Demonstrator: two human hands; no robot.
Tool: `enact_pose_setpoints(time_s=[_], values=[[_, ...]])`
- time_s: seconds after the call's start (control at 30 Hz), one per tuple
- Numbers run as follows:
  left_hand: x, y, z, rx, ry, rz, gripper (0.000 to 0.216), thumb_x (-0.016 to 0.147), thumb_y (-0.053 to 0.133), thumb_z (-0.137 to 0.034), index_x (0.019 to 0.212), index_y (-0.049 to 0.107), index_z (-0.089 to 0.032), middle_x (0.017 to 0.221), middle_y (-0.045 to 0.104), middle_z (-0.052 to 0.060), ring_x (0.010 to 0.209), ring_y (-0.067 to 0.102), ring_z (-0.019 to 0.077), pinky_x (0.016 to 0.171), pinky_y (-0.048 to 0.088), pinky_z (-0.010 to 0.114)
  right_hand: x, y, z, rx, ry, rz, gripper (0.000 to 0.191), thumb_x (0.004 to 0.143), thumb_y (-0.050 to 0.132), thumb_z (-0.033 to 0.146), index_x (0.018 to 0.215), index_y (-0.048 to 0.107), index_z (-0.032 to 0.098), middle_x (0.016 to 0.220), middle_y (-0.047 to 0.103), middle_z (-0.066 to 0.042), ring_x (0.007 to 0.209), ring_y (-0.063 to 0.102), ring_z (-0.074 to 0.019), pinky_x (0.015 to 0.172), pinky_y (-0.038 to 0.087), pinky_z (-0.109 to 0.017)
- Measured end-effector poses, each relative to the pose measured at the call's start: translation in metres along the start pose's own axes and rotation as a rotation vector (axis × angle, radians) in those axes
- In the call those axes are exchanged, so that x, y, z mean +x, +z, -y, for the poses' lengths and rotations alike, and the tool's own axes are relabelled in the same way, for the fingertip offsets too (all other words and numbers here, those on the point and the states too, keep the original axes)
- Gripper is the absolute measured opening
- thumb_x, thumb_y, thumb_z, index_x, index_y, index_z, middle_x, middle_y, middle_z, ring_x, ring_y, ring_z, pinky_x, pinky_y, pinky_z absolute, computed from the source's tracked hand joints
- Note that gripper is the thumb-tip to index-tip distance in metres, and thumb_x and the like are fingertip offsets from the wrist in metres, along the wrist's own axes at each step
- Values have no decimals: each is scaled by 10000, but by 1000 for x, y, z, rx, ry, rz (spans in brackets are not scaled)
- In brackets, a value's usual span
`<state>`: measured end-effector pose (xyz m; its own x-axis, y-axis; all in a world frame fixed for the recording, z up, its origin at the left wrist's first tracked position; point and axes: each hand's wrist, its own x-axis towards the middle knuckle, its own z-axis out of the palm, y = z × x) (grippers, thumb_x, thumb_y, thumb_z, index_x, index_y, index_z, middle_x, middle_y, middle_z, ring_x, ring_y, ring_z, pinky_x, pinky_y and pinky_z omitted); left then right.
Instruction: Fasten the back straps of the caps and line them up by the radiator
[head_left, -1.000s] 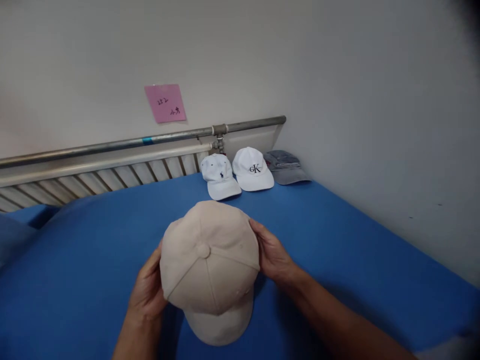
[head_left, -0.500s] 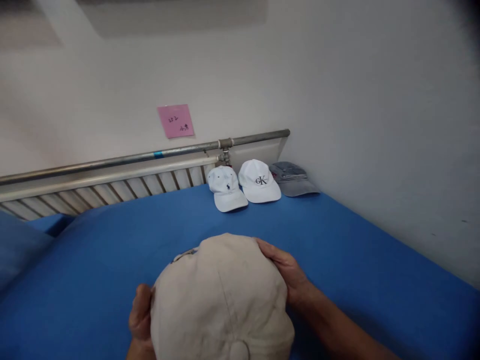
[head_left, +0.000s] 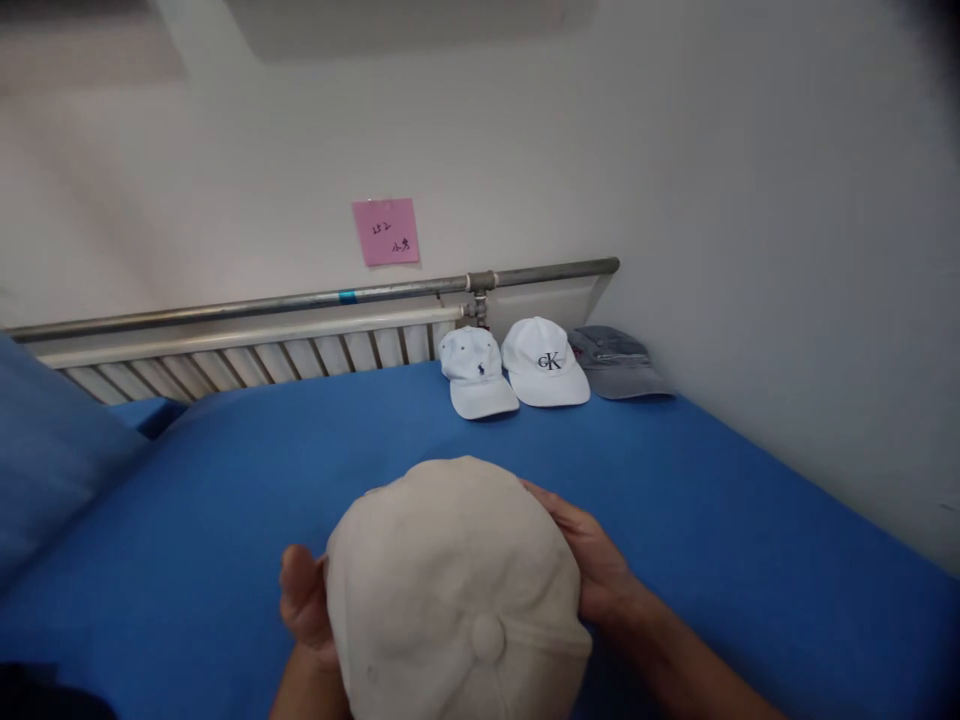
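A beige baseball cap (head_left: 450, 560) is held up close at the bottom middle, its crown and top button facing me. My left hand (head_left: 307, 605) grips the cap's left side, with the fingers partly hidden behind it. On the opposite side, my right hand (head_left: 589, 555) holds the rim, its fingertips out of sight behind the fabric. Beyond, three caps sit in a row on the blue sheet: a white cap with a small dark emblem (head_left: 478, 375), a white cap with "CK" letters (head_left: 545, 365) and a grey cap (head_left: 622, 365).
The blue-covered bed (head_left: 247, 500) spreads below. Along the wall run a white radiator (head_left: 300, 355) and a metal pipe (head_left: 255, 303). A pink note (head_left: 386, 232) is stuck above them. Blue fabric (head_left: 52, 430) rises at the left.
The beige cap has tipped so its top button shows higher up, with both hands still on it. My view has turned slightly left, so the background sits further right.
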<state>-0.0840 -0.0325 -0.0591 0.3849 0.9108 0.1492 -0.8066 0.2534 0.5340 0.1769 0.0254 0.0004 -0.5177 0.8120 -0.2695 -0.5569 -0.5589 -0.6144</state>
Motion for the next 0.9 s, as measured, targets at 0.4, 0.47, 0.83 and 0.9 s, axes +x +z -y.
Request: enact_pose_setpoints(time_s=[0.4, 0.47, 0.83, 0.9], values=[[52, 41, 3, -80, -154, 135, 704, 922, 228, -623, 1171, 675, -138, 1200, 669, 151, 1312, 444, 304, 1119, 275, 452, 20, -20, 3, 89, 37, -99, 208, 706, 722, 373, 754, 700, 172, 692, 716, -23, 941, 666, -240, 946, 424, -364], [54, 35, 2, -86, -168, 114, 634, 952, 252, -544, 1160, 683, -128, 1124, 705, 152, 1271, 494, 301, 1113, 295, 446, 23, -22, 3, 93, 40, -109, 222, 706, 715, 385, 772, 698, 173, 718, 723, -27, 958, 662, -244, 945, 424, -365], [47, 1, -24, -118, 20, -71, 563, 994, 223, -376, 1100, 709, -111, 1040, 735, 120, 1023, 675, 248, 1025, 435, 375, 24, -22, -17, -29, 27, -54, 311, 755, 659, 509, 811, 635, 203, 735, 682, 14, 782, 620, -169, 808, 427, -318], [42, -3, -34, -127, 121, -75, 549, 991, 233, -366, 1070, 718, -120, 1031, 736, 110, 999, 684, 243, 976, 478, 355, 24, -21, -23, -37, 82, -16, 354, 742, 658, 541, 791, 599, 195, 705, 652, 15, 694, 592, -147, 736, 431, -314]])
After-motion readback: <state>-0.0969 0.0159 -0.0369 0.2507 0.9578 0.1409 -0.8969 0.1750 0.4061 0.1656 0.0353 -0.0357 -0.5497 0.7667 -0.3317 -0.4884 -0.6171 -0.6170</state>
